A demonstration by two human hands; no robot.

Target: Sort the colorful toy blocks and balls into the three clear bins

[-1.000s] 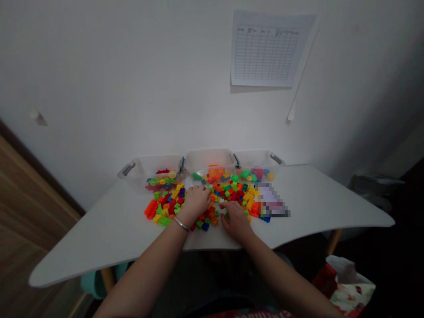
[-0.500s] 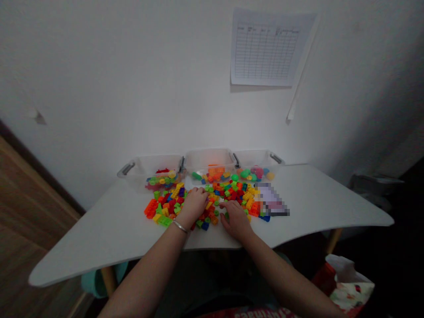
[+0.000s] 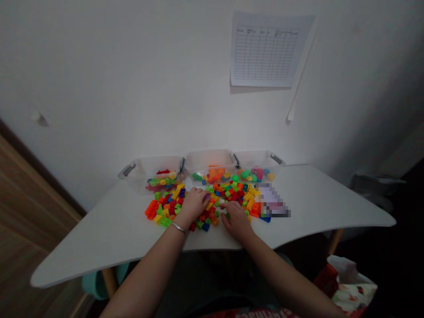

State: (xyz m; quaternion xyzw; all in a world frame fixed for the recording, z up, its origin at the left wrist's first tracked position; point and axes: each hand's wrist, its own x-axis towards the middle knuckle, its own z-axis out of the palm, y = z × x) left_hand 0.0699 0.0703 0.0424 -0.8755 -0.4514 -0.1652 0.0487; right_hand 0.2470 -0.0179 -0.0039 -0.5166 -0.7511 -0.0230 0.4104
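Plastic building bricks point(image 3: 232, 192) heaped mid-frame under left hand point(image 3: 194, 204) and right hand point(image 3: 236, 217), either grip unreadable; careless sweep could knock strays off tabletop point(image 3: 314, 198).

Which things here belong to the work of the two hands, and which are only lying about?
Belonging to the work:
- left hand and right hand, both on the pile of plastic building bricks
- left clear bin, middle clear bin, right clear bin, each holding coloured pieces

Only lying about:
- printed sheet on the wall
- patterned bag on the floor
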